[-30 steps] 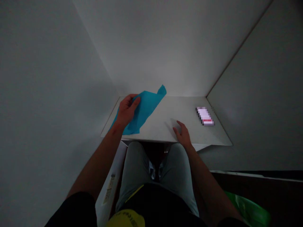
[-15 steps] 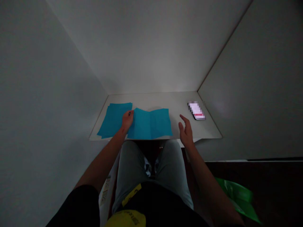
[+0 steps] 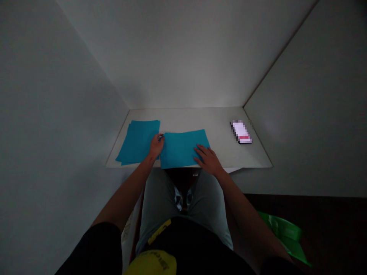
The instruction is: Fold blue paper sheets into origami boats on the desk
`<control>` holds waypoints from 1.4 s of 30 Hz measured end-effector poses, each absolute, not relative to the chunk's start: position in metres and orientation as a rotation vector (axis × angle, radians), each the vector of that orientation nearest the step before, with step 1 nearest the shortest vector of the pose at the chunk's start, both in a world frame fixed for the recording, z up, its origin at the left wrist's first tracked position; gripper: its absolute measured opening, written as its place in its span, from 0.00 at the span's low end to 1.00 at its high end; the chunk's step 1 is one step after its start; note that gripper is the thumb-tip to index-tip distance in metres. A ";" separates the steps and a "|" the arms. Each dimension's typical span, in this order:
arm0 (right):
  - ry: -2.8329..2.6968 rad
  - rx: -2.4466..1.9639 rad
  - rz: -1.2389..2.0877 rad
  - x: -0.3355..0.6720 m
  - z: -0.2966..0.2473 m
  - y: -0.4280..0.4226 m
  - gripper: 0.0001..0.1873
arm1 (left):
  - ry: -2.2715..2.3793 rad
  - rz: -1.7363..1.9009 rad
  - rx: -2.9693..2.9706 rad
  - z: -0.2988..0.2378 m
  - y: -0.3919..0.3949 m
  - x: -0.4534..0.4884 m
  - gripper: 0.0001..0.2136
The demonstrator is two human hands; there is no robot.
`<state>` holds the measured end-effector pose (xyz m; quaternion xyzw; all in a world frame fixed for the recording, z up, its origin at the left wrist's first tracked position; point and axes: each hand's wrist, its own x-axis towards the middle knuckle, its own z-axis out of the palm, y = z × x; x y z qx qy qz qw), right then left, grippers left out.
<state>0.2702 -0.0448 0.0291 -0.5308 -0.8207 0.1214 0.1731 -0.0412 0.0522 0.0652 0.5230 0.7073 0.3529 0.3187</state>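
Blue, thin-looking rectangular sheet (image 3: pixel 180 151), probably paper, lies broadside on a white rectangular tabletop (image 3: pixel 200 119), its near side at the front edge. Just left of it: a flat stack of matching blue sheets (image 3: pixel 139 141), corners slightly out of line. Phone-like slab with a blurred, lit screen (image 3: pixel 241 132) well off to the right.

Step in hand, by my reading: steadying and smoothing the sheet. Best done with light, even pressure, fingers level, stroking outward from the middle; one side pinned so nothing skews or slips past the front edge.

Right hand (image 3: pixel 210 161): fingers spread and extended, laid over the sheet's right end, grasping nothing. Left hand (image 3: pixel 156 147): fingers curled in, pinching a small, slim, pen-like object (image 3: pixel 161 136), too small to identify. It sits by the sheet's upper left corner; cannot tell whether it grips the paper too.
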 end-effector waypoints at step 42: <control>-2.335 -1.585 0.186 0.244 0.013 -0.043 0.36 | 1.241 0.232 2.626 0.037 0.007 0.001 0.31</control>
